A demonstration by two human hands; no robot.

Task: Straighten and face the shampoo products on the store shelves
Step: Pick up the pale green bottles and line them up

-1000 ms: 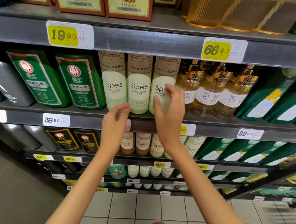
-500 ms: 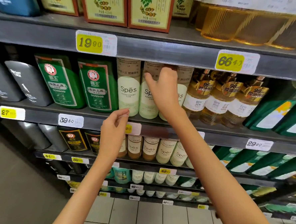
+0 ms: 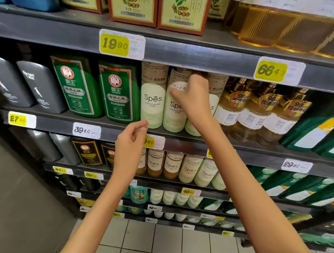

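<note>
1. The right grip point(image 3: 193, 97) is clamped on the upper part of the middle Spes bottle point(image 3: 174, 114). Its thumb lies across the front label and its fingers point(image 3: 198, 77) curl up around the brown neck under the shelf above.
2. The left grip point(image 3: 131, 146) hangs lower, in front of the shelf edge point(image 3: 111, 127). Its fingers are loosely curled with thumb and forefinger close together, and it holds nothing. The fingertips are just beside the base of the left Spes bottle point(image 3: 152, 99); whether they touch it I cannot tell.
3. The three pale green Spes bottles stand upright side by side on the second shelf from the top. The left one faces forward with its name fully readable. The right Spes bottle point(image 3: 214, 104) is mostly hidden behind the right wrist.
4. Left of them stand two green bottles point(image 3: 117, 92), then two dark grey bottles point(image 3: 40, 85).
5. To the right is a row of amber bottles point(image 3: 257, 117) with gold caps, and beyond those lie dark green packs point(image 3: 315, 129).
6. A yellow 19.90 price tag point(image 3: 122, 44) and a 66.4 price tag point(image 3: 279, 70) sit on the shelf rail above. A 39.80 price tag point(image 3: 86, 130) is on the rail below the green bottles.
7. One shelf down stand more Spes bottles point(image 3: 171, 165), brown ones beside pale ones.
8. White floor tiles point(image 3: 169, 241) show at the bottom.
</note>
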